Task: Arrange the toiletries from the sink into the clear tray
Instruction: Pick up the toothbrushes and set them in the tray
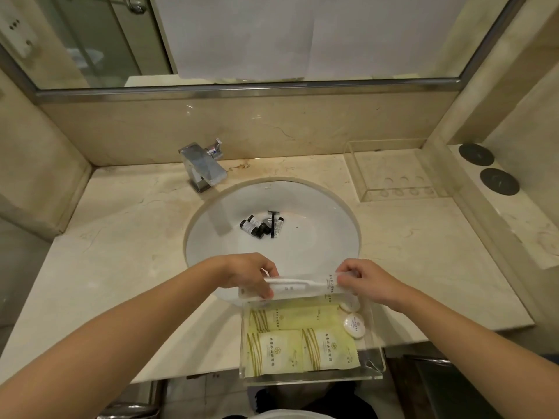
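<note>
A clear tray (373, 362) sits on the counter's front edge, just in front of the white sink (320, 201). It holds yellow-green sachets (302, 343) and round white soaps (355, 325). My left hand (251, 273) and my right hand (366, 281) each pinch one end of a long white packet (302, 287), held level over the tray's far edge. In the sink bottom lie small dark bottles (252, 226) and a black razor (273, 223) by the drain.
A chrome faucet (202, 167) stands behind the sink at left. A second clear tray (393, 173) rests at the back right of the marble counter (121, 252). Two dark round discs (487, 167) lie on the right ledge. A mirror (242, 37) spans the wall.
</note>
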The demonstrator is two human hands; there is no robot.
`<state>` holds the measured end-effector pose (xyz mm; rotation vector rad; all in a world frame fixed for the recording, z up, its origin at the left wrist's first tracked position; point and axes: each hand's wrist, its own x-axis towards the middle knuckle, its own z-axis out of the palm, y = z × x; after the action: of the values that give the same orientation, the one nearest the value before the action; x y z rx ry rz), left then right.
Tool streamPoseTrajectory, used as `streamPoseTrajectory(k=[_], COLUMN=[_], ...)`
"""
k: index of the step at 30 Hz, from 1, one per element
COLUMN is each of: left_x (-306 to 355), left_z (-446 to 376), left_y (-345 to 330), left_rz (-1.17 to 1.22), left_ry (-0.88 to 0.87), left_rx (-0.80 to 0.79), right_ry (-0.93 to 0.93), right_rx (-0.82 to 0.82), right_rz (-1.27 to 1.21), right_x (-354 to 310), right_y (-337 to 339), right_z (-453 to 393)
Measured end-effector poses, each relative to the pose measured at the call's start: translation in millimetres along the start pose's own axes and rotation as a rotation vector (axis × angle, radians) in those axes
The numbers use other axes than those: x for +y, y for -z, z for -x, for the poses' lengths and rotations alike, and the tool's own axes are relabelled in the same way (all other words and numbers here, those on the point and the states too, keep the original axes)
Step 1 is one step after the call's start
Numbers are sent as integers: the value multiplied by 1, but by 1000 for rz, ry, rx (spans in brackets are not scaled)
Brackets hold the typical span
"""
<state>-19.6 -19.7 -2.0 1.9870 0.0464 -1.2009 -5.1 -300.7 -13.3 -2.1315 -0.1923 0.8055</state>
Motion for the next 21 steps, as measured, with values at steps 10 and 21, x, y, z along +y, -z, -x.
streamPoseTrajectory(k=[10,21], left_x=[-9,-18], left_z=[-1,-8], left_y=[-15,-29], left_rz=[-291,-710], left_ry=[-58,-99], left_rx=[237,376], right_ry=[-18,-49], right_rx=[-69,-98], right_rz=[367,917], right_x=[10,-7], right_y=[3,-9], right_z=[-3,-6])
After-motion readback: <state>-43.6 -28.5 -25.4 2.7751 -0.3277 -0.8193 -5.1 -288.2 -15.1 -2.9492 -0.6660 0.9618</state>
